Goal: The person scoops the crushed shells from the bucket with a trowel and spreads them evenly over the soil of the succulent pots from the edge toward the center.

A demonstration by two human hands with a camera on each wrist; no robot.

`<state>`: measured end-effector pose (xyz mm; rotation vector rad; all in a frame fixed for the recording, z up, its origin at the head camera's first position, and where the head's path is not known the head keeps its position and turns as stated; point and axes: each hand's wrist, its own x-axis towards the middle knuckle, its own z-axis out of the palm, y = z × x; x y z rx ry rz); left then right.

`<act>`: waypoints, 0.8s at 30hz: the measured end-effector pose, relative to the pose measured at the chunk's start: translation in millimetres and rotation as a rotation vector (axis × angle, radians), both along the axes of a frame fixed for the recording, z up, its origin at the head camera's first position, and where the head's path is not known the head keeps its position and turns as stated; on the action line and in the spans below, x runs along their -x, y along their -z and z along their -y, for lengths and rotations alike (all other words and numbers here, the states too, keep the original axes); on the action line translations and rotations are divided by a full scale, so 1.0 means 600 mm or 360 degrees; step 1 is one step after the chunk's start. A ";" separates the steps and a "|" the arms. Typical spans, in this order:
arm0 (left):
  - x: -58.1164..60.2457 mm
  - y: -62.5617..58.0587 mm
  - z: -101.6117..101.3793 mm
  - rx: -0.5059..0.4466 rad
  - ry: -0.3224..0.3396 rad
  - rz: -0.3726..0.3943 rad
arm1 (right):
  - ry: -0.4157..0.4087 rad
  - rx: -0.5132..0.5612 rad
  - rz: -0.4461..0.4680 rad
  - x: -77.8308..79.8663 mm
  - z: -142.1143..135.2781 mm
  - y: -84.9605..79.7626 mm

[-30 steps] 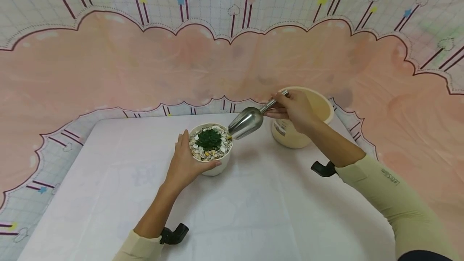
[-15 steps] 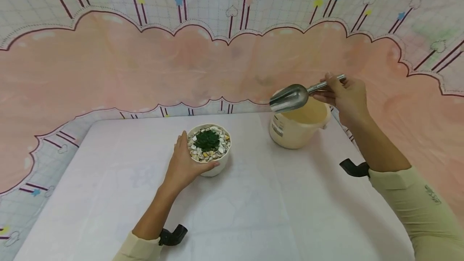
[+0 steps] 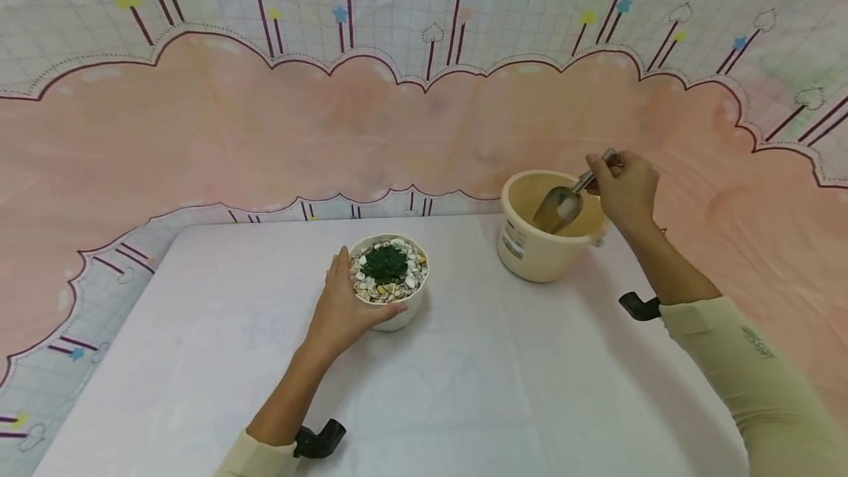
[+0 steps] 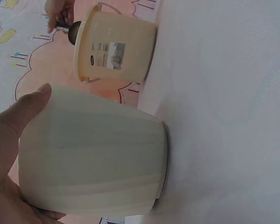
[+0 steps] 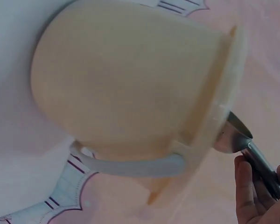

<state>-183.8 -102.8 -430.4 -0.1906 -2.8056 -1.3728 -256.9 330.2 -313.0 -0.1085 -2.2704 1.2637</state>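
My left hand (image 3: pixel 341 311) grips the side of a white flowerpot (image 3: pixel 402 318), thumb across its front and fingers round the far side. A dark green succulent (image 3: pixel 386 263) sits in the pot amid pale pebbles. In the left wrist view the pot (image 4: pixel 93 154) stands on the table surface. My right hand (image 3: pixel 626 186) holds a metal scoop (image 3: pixel 563 206) by its handle, its bowl tilted down inside the mouth of a cream bucket (image 3: pixel 538 256). The right wrist view shows the scoop (image 5: pixel 232 135) dipping past the bucket's rim (image 5: pixel 224 102).
A white cloth covers the table (image 3: pixel 450 389). Behind it hangs a pink patterned backdrop (image 3: pixel 331 131). The bucket stands near the back right edge, its grey handle (image 5: pixel 130 167) hanging down its side. A black mount (image 3: pixel 319 439) sits at the left wrist.
My right hand has carried the scoop from the pot's rim rightward, up over the bucket, then lowered its bowl into the bucket. The left hand stays on the flowerpot.
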 end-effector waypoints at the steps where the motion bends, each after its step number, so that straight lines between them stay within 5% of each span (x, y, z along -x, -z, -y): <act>1: 0.000 0.001 0.001 -0.0003 -0.0004 -0.0002 | -0.0012 -0.0020 0.0038 0.005 0.001 0.006; 19: -0.002 0.008 0.000 -0.0005 -0.0035 -0.0050 | -0.0312 -0.0308 0.0579 0.065 0.023 0.067; 24: 0.000 0.007 -0.001 0.0014 -0.0040 -0.0083 | -0.0404 -0.0251 0.0692 0.080 0.016 0.074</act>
